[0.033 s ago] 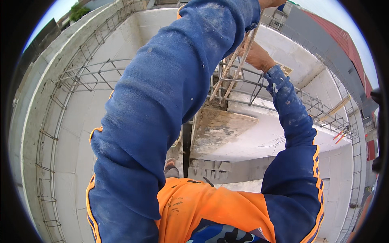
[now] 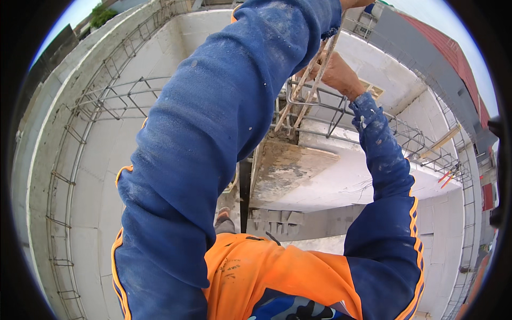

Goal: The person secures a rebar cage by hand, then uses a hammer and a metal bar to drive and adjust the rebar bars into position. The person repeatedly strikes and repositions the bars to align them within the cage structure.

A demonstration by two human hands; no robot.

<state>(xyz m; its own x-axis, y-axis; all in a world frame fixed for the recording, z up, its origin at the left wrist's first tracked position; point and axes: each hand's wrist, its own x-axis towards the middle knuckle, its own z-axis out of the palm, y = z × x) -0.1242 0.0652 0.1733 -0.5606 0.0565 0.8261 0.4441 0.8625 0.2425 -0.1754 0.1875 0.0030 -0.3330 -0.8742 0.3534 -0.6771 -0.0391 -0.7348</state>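
My left arm, in a dusty blue sleeve, reaches up across the view. Only a sliver of my left hand shows at the top edge, and its fingers are out of sight. Beside the upright, rusty steel bars is my right hand, its fingers curled and closed. The bars and my left sleeve partly cover those fingers, so I cannot make out what they hold. These bars rise through a horizontal rebar cage just below my right hand.
A mortar-stained board lies below the bars. Pale block walls surround me, with a long rebar cage along the left one. A wooden stick rests on the right-hand cage. My foot shows below.
Both sleeves have shifted very slightly to the left. My right hand stays by the upright bars, its fingers still curled.
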